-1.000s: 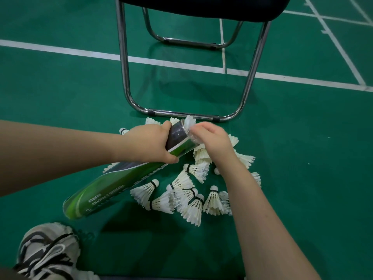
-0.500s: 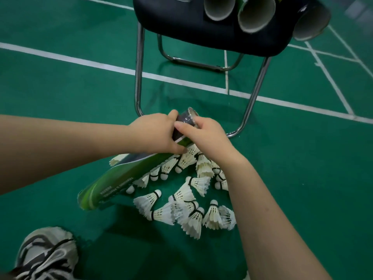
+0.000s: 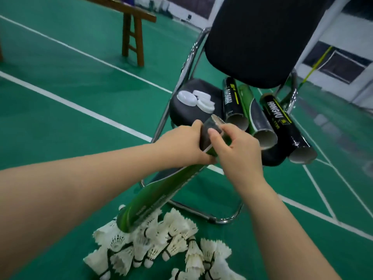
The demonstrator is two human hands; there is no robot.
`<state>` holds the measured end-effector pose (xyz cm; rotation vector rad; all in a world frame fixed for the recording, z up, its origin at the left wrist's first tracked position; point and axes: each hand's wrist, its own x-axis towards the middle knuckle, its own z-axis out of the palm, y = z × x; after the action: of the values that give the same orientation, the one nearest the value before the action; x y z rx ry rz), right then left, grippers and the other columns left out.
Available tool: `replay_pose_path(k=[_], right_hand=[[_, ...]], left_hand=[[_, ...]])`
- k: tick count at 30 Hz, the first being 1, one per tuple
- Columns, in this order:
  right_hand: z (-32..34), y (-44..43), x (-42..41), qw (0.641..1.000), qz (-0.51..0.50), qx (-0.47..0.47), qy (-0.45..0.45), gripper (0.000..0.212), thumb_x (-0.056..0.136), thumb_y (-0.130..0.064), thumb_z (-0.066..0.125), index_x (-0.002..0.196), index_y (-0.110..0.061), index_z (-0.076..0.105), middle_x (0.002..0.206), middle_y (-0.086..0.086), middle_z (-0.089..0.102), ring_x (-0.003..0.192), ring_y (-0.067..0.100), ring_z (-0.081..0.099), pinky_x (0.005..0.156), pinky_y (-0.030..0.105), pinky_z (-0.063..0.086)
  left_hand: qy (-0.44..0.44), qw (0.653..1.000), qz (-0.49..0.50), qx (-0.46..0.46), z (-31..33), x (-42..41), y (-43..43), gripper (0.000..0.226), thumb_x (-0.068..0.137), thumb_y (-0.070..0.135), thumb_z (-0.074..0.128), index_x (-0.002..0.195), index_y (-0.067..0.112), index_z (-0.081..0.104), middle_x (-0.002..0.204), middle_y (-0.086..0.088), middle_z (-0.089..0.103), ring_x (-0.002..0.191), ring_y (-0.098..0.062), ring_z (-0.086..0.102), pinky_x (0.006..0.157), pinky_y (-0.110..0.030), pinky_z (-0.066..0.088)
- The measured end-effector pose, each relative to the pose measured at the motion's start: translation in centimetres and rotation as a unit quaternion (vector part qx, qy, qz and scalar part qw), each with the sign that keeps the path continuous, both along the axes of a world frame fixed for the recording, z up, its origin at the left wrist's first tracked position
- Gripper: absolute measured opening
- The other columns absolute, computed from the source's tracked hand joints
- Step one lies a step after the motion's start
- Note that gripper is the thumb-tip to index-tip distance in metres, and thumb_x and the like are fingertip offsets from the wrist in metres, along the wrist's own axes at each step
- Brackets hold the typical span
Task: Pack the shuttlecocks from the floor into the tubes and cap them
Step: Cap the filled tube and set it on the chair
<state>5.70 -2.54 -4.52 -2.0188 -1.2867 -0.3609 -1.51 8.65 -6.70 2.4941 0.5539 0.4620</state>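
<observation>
My left hand (image 3: 183, 145) grips a long green and black tube (image 3: 159, 194) near its upper end. The tube slants up from the floor toward the chair. My right hand (image 3: 236, 150) rests against the same upper end, thumb and fingers pinching it just below the open mouth (image 3: 217, 120). A heap of white shuttlecocks (image 3: 161, 245) lies on the green floor under the tube's lower end. On the chair seat (image 3: 181, 112) lie three open tubes (image 3: 262, 120) and several white caps (image 3: 196, 100).
The black folding chair (image 3: 258, 37) with chrome legs stands right behind the tube. A wooden bench (image 3: 133, 29) stands at the far left. White court lines (image 3: 80, 108) cross the green floor. A net post shows at the far right.
The view has tilted up, so the chair seat with tubes and caps now shows. The held tube has risen and stands steeper. The shuttlecock seen at its mouth a second ago is gone.
</observation>
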Motion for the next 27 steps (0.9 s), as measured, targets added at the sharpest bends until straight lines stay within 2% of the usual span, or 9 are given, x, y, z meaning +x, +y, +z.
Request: replay_pose_path(k=[3,6,10,13,16,19,22,27], right_hand=[[1.5,2.3,0.9,0.999,0.001,0.002,-0.034,0.038,0.085,-0.044,0.043,0.074,-0.014,0.063,0.066,0.0,0.063,0.067,0.021,0.056,0.073,0.047,0.045],[2.2,4.6,1.5,0.999,0.001,0.022,-0.049,0.03,0.086,-0.045,0.042,0.073,-0.025,0.06,0.068,-0.007,0.063,0.071,0.019,0.058,0.077,0.048,0.045],[2.5,8.0,2.9,0.998,0.01,0.039,-0.041,0.02,0.09,-0.043,0.04,0.082,-0.03,0.054,0.071,-0.018,0.053,0.075,0.011,0.055,0.082,0.051,0.045],[2.4,10.9,4.9,0.998,0.004,0.049,-0.029,0.023,0.09,-0.04,0.04,0.096,-0.025,0.056,0.086,-0.012,0.059,0.085,0.013,0.056,0.087,0.049,0.044],[1.3,14.3,7.2,0.999,-0.015,-0.016,-0.034,0.036,0.092,-0.037,0.045,0.121,-0.018,0.052,0.114,0.002,0.059,0.105,0.022,0.054,0.093,0.048,0.042],[-0.9,16.9,8.4,0.995,-0.013,-0.098,-0.024,0.05,0.092,-0.036,0.046,0.138,-0.018,0.039,0.139,0.005,0.046,0.126,0.024,0.042,0.105,0.042,0.035],[-2.7,18.8,8.7,0.992,0.01,-0.122,0.004,0.056,0.093,-0.04,0.043,0.144,-0.021,0.03,0.149,0.003,0.034,0.137,0.019,0.028,0.112,0.039,0.024],[-4.0,20.5,9.1,0.968,-0.032,-0.222,-0.108,0.06,0.091,-0.053,0.036,0.145,-0.031,0.024,0.154,0.003,0.023,0.141,0.025,0.02,0.115,0.045,0.016]], left_hand=[[-0.054,0.998,0.022,-0.02,0.7,1.2,1.5,0.061,0.068,0.05,0.069,0.104,0.016,0.035,0.074,0.008,0.047,0.07,-0.019,0.048,0.056,-0.032,0.035],[-0.086,0.994,0.047,-0.047,0.4,2.1,3.1,0.071,0.07,0.051,0.07,0.12,0.014,0.036,0.087,0.001,0.056,0.075,-0.02,0.052,0.06,-0.03,0.039],[-0.12,0.986,0.085,-0.078,-1.4,2.1,5.5,0.065,0.068,0.055,0.071,0.11,0.019,0.038,0.088,0.003,0.058,0.079,-0.02,0.057,0.064,-0.032,0.047],[-0.125,0.98,0.122,-0.097,-3.1,1.5,7.4,0.067,0.066,0.057,0.072,0.111,0.02,0.04,0.093,0.004,0.059,0.086,-0.02,0.057,0.075,-0.036,0.05],[-0.113,0.975,0.157,-0.106,-4.5,1.0,9.0,0.066,0.065,0.057,0.072,0.11,0.021,0.039,0.087,0.007,0.054,0.083,-0.019,0.054,0.074,-0.034,0.048],[-0.101,0.975,0.176,-0.095,-5.6,0.8,10.2,0.064,0.065,0.057,0.072,0.107,0.022,0.039,0.084,0.009,0.053,0.081,-0.018,0.053,0.07,-0.032,0.045],[-0.09,0.973,0.192,-0.096,-6.7,0.6,11.5,0.065,0.065,0.056,0.073,0.11,0.021,0.041,0.088,0.006,0.058,0.085,-0.02,0.057,0.072,-0.033,0.047],[-0.083,0.969,0.204,-0.111,-8.3,0.2,12.7,0.062,0.064,0.054,0.075,0.106,0.024,0.04,0.089,0.007,0.059,0.084,-0.019,0.057,0.071,-0.033,0.048]])
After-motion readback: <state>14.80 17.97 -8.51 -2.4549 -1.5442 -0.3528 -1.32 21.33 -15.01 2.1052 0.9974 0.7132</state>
